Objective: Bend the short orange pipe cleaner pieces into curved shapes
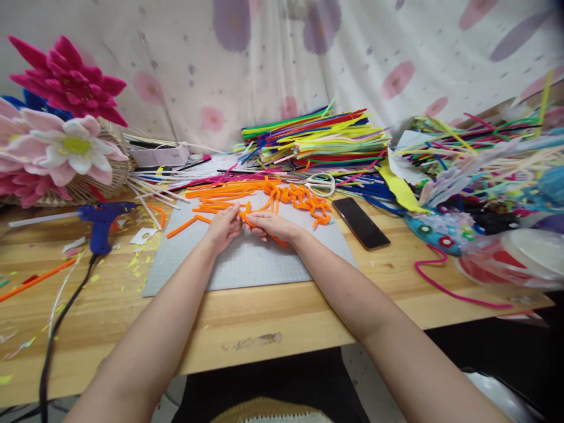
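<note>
Over the grey cutting mat point(185, 270), my left hand point(224, 228) and my right hand point(267, 225) meet at an orange pipe cleaner point(247, 217). Fingers of both hands are pinched on it, and one end shows below my right palm. Just behind them lie straight orange pipe cleaners point(220, 191) in a loose bunch. Bent, wavy orange pipe cleaners point(308, 200) are heaped to the right of that bunch. A folded orange piece point(181, 226) rests left of my left hand.
A blue glue gun point(102, 223) with a black cord stands at left, near felt-like flowers point(73, 82). White-handled scissors point(321, 184) lie behind the mat. A phone point(360, 223) sits at its right. Colourful pipe cleaners point(317, 138) are piled at the back; a plastic-wrapped tub point(515, 258) stands far right.
</note>
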Tool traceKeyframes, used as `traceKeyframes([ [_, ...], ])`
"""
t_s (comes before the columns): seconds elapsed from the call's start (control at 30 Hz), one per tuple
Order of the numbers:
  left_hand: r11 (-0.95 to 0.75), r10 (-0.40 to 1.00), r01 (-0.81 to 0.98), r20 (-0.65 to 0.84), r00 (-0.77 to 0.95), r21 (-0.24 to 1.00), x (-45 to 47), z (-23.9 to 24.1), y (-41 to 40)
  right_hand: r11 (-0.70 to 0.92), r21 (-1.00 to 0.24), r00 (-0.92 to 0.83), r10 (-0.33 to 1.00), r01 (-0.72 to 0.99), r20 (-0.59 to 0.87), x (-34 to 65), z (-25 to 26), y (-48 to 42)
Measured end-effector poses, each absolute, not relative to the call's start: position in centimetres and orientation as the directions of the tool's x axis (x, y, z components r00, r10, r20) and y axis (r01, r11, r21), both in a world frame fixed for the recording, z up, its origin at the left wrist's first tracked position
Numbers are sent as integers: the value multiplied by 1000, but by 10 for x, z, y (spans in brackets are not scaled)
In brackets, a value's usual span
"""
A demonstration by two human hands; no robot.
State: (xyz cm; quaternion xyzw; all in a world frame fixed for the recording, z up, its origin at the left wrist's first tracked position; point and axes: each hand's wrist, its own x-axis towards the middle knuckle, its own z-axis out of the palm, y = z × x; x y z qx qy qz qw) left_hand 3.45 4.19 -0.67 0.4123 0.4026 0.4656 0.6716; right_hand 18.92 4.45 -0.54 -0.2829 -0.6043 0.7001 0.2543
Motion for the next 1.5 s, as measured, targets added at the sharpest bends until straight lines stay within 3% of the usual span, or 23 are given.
traceKeyframes([
  [0.17,-4,999,-183,-5,-46,983,41,-12,42,-117,-993,-643,761,-9,-84,188,-8,47],
  [0.33,-86,995,-11,85,-58,996,43,-15,39,10,-994,-603,796,111,-59,182,-12,50],
  [0.57,-47,977,-184,7,-214,982,35,-14,44,26,-990,-592,803,140,-63,181,-12,48],
  [0.8,-53,996,-60,49,-74,997,38,-16,41,27,-991,-593,803,131,-56,181,-14,49],
  [1.0,-97,953,-94,65,-295,991,37,-16,44,-11,-990,-578,811,139,-90,179,-14,49],
  [1.2,-48,997,-37,45,-60,998,40,-16,42,32,-987,-545,836,160,-61,177,-15,48],
  [1.5,-26,988,-363,-32,-151,932,41,-14,44,-129,-991,-643,756,32,-119,184,-10,50],
])
